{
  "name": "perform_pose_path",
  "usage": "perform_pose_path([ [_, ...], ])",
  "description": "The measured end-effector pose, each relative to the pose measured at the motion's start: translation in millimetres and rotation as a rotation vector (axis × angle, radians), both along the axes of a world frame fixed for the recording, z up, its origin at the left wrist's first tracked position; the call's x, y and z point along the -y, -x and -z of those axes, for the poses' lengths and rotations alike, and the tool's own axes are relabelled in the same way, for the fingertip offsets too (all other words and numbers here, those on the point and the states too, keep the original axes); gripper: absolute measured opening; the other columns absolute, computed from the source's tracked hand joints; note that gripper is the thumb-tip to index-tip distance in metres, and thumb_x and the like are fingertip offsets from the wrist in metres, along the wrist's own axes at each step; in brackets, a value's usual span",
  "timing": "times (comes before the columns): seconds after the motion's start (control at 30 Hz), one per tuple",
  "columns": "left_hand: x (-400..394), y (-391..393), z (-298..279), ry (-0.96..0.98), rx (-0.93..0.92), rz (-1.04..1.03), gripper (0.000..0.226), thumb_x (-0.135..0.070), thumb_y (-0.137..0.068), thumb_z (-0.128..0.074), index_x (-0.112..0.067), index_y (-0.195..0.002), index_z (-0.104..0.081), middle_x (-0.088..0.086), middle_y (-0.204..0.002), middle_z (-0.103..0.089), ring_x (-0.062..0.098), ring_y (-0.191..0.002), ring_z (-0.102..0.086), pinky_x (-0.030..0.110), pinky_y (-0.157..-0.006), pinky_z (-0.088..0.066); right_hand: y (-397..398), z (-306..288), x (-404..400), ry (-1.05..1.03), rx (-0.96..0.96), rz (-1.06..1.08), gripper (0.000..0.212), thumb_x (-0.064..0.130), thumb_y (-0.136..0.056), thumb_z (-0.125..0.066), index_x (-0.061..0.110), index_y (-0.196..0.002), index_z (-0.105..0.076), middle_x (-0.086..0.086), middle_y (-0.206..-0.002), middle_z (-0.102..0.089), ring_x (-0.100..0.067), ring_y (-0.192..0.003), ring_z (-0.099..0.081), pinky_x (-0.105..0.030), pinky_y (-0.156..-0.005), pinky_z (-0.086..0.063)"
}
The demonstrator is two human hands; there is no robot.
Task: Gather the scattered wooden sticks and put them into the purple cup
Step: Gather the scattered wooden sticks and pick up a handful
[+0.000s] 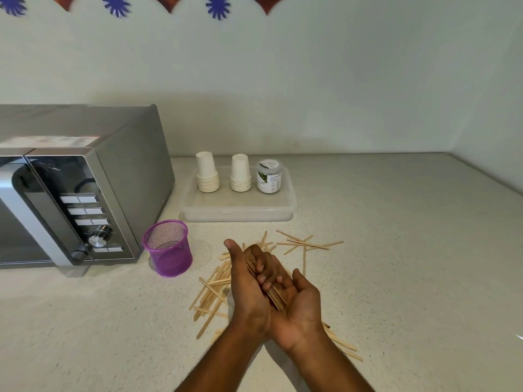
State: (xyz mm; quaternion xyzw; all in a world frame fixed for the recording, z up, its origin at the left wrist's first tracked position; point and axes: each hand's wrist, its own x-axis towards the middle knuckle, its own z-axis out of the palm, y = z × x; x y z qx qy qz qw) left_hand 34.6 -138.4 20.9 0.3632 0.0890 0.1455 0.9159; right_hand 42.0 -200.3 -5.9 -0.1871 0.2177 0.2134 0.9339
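Early stage: purple cup (pixel 167 247), left of centre, looks empty through its mesh. Left hand (pixel 245 284) and right hand (pixel 297 304) cup a bundle of sticks (pixel 276 297) together mid-frame, fingers curled round it. Many loose sticks (pixel 307 243) remain on the counter (pixel 410 264) around the hands. Thin, flat, pale wood.

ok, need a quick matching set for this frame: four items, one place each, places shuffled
Items:
1. purple mesh cup
2. bundle of wooden sticks
3. paper cup stacks
4. loose wooden sticks

Places:
A. on the clear plastic tray
B. scattered on the countertop
C. beside the microwave
D. held between the left hand and right hand

Pairs: 1-C, 2-D, 3-A, 4-B
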Motion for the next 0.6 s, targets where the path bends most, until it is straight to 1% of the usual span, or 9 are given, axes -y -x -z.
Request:
perform_pose_path([
  [0.03,1.6,1.7,0.4,0.017,-0.001,-0.001,0.064,-0.068,-0.087,-0.052,-0.014,-0.058,-0.037,0.000,-0.045,-0.024,0.012,-0.039,-0.025,0.026,-0.045,-0.035,-1.4,-1.4,0.6,0.003,0.015,0.004,0.053,0.039,-0.105,-0.041,-0.002,-0.115,-0.073,-0.025,-0.115,-0.072,-0.039,-0.110,-0.068,-0.050,-0.099,-0.050],
  [0.1,2.6,3.3,-0.1,0.005,-0.014,-0.032,0.059,-0.059,-0.092,-0.056,-0.015,-0.059,-0.034,0.001,-0.046,-0.024,0.013,-0.038,-0.026,0.025,-0.043,-0.035,-2.7,-2.2,0.5,0.023,0.040,-0.004,0.052,0.038,-0.106,-0.040,-0.001,-0.118,-0.072,-0.022,-0.107,-0.075,-0.037,-0.103,-0.072,-0.049,-0.092,-0.052],
  [0.13,0.7,3.0,-1.1,-0.001,-0.018,-0.046,0.058,-0.055,-0.096,-0.053,-0.015,-0.059,-0.032,0.002,-0.046,-0.023,0.014,-0.038,-0.026,0.025,-0.042,-0.034,-2.4,-1.5,-1.0,0.051,0.058,-0.016,0.050,0.036,-0.106,-0.041,-0.001,-0.116,-0.072,-0.021,-0.100,-0.076,-0.036,-0.100,-0.074,-0.050,-0.093,-0.053],
  [0.2,-8.8,-0.3,-2.7,0.013,-0.016,-0.076,0.057,-0.049,-0.103,-0.047,-0.017,-0.059,-0.029,0.000,-0.046,-0.020,0.014,-0.038,-0.023,0.026,-0.042,-0.032,1.3,0.8,-2.2,0.166,0.123,-0.049,0.043,0.030,-0.105,-0.045,-0.002,-0.111,-0.073,-0.019,-0.094,-0.075,-0.034,-0.097,-0.073,-0.052,-0.103,-0.051],
  [0.27,-22.6,-4.5,-1.5,0.059,-0.008,-0.115,0.054,-0.041,-0.106,-0.044,-0.018,-0.060,-0.028,-0.001,-0.047,-0.019,0.013,-0.039,-0.020,0.027,-0.043,-0.031,7.9,2.3,1.0,0.297,0.228,-0.098,0.034,0.025,-0.099,-0.056,-0.002,-0.106,-0.075,-0.021,-0.103,-0.075,-0.033,-0.101,-0.072,-0.050,-0.106,-0.050],
  [0.37,-39.5,-8.9,6.7,0.077,-0.009,-0.199,0.052,-0.036,-0.108,-0.040,-0.018,-0.060,-0.032,-0.001,-0.048,-0.022,0.014,-0.041,-0.024,0.030,-0.049,-0.042,16.5,1.8,7.4,0.495,0.423,-0.147,0.025,0.018,-0.090,-0.069,0.004,-0.108,-0.078,-0.017,-0.111,-0.077,-0.029,-0.104,-0.075,-0.035,-0.090,-0.062],
  [0.47,-45.2,-9.3,15.6,0.034,-0.034,-0.256,0.053,-0.037,-0.109,-0.037,-0.017,-0.060,-0.039,0.004,-0.052,-0.035,0.019,-0.046,-0.041,0.036,-0.065,-0.055,15.5,3.1,9.8,0.658,0.506,-0.115,0.018,0.008,-0.087,-0.074,0.008,-0.104,-0.080,-0.012,-0.105,-0.080,-0.024,-0.095,-0.077,-0.026,-0.076,-0.063],
  [0.53,-44.9,-8.5,20.4,0.042,-0.046,-0.235,0.054,-0.040,-0.108,-0.038,-0.018,-0.060,-0.042,0.007,-0.055,-0.044,0.021,-0.053,-0.051,0.040,-0.074,-0.056,12.7,2.8,9.9,0.740,0.537,-0.081,0.016,0.005,-0.086,-0.076,0.010,-0.099,-0.082,-0.011,-0.100,-0.080,-0.024,-0.090,-0.078,-0.023,-0.071,-0.062],
  [0.6,-45.8,-6.0,25.4,0.067,-0.048,-0.191,0.051,-0.043,-0.107,-0.040,-0.018,-0.063,-0.046,0.008,-0.059,-0.050,0.023,-0.059,-0.057,0.042,-0.079,-0.055,9.1,3.2,9.7,0.780,0.537,-0.045,0.015,0.003,-0.085,-0.077,0.012,-0.094,-0.083,-0.014,-0.096,-0.080,-0.027,-0.085,-0.078,-0.030,-0.069,-0.063],
])
